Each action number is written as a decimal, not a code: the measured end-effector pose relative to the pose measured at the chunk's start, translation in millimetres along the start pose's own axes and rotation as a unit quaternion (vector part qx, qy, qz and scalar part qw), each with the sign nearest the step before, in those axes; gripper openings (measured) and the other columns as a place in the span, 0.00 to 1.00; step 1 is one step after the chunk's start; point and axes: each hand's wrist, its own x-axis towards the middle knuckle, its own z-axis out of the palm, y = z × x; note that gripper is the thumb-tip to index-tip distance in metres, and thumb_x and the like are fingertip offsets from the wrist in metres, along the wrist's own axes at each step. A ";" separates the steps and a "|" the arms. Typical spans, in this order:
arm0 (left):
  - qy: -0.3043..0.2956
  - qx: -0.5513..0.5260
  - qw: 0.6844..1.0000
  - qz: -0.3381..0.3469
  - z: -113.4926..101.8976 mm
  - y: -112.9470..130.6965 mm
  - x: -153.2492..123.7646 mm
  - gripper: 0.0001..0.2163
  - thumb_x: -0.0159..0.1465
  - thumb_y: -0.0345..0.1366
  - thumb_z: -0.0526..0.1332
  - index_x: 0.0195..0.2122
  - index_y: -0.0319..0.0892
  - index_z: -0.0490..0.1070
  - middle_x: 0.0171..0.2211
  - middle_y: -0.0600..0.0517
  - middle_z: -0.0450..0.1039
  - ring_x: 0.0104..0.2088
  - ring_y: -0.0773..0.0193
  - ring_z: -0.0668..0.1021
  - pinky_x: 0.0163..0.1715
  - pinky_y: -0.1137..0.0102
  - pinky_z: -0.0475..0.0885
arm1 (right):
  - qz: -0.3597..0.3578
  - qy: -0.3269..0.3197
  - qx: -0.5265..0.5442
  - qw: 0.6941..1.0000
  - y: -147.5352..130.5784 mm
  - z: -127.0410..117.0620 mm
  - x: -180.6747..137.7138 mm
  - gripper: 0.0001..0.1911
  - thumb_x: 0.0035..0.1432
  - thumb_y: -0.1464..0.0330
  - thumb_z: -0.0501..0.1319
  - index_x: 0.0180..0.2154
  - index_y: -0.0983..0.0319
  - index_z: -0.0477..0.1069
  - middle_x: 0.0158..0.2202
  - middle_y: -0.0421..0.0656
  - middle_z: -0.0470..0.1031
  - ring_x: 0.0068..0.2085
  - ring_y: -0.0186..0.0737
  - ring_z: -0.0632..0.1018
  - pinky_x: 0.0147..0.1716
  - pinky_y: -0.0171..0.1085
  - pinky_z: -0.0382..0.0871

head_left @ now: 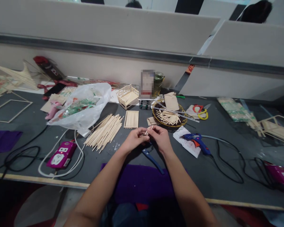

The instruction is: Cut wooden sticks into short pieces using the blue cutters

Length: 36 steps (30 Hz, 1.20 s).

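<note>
Left hand [137,138] and right hand [159,136] pinch short pale wooden piece [146,132] between fingertips; blue-handled hand tool [153,160] just below; loose pale wooden sticks [104,131] to left.

Dim, diffuse light lies across the grey tabletop [213,127] before us, with shadow pooled beneath the left hand [137,138] and right hand [160,137], pale sheen on the plastic bag [94,110], a pixelated far-central patch [147,83], and detail stretched and softened toward the right edge.

A pale partition [109,30] with a dark rail [85,48] backs the grey table [219,126].
</note>
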 end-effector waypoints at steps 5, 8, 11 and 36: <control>-0.059 -0.001 0.998 -0.035 -1.1 7.2 -2.6 0.19 0.51 0.48 0.68 0.34 0.35 0.74 0.30 0.45 0.77 0.26 0.66 0.76 0.22 0.76 0.69 | 0.101 0.009 0.109 0.989 -1.0 -2.8 2.0 0.13 0.43 0.60 0.69 0.25 0.63 0.72 0.20 0.36 0.68 0.19 0.26 0.60 0.17 0.29 0.48; -0.034 0.037 0.999 0.005 2.4 4.2 -1.4 0.19 0.49 0.48 0.70 0.32 0.36 0.74 0.27 0.49 0.76 0.24 0.69 0.75 0.23 0.76 0.69 | 0.109 0.004 0.147 0.983 -1.2 -1.1 2.1 0.14 0.41 0.61 0.70 0.24 0.63 0.71 0.19 0.35 0.67 0.19 0.26 0.60 0.16 0.29 0.46; 0.010 0.069 0.997 0.024 5.9 -0.9 0.9 0.20 0.50 0.51 0.67 0.30 0.36 0.74 0.23 0.51 0.75 0.22 0.70 0.74 0.21 0.76 0.67 | 0.102 0.012 0.147 0.984 -1.4 1.7 1.3 0.13 0.40 0.62 0.71 0.23 0.63 0.71 0.19 0.34 0.66 0.18 0.25 0.59 0.16 0.29 0.47; 0.011 0.159 0.976 0.150 5.2 1.6 -4.2 0.12 0.56 0.42 0.64 0.29 0.37 0.75 0.23 0.52 0.74 0.22 0.70 0.72 0.25 0.75 0.67 | 0.141 -0.055 0.223 0.963 -10.1 -1.5 -1.3 0.13 0.39 0.63 0.72 0.22 0.64 0.72 0.19 0.35 0.66 0.21 0.26 0.63 0.18 0.27 0.56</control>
